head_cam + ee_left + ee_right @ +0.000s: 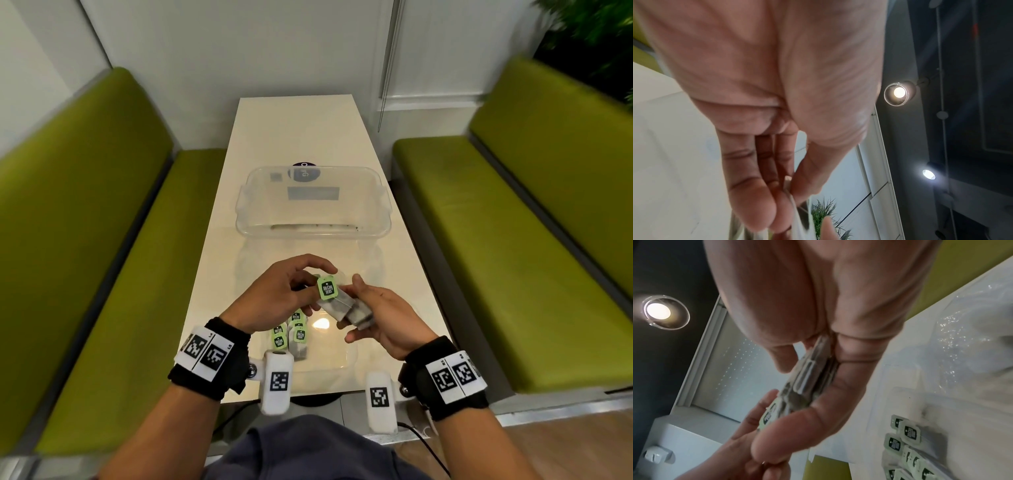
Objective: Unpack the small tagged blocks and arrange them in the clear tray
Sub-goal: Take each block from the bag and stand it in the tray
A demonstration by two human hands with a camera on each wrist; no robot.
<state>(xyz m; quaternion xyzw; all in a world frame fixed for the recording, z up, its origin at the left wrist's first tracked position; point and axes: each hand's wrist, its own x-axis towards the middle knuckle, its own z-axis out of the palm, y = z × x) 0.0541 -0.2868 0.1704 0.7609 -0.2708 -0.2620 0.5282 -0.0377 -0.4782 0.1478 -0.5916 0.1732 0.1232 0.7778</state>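
My right hand (356,310) holds a stack of small tagged blocks (347,308), grey sachets with green tags, above the near part of the table. My left hand (308,284) pinches the top block by its green tag (327,287). In the right wrist view the stack (809,374) lies across my right fingers (818,418) with the thumb on it. The left wrist view shows my left hand (785,194) pinching a thin edge. Several more tagged blocks (291,337) lie on the table under my left hand. The clear tray (313,233) stands beyond, holding no blocks.
The narrow white table (291,137) runs away from me between two green benches (102,240). Crumpled clear wrapping (962,337) lies around the loose blocks (906,443). A dark round sticker (303,169) sits behind the tray.
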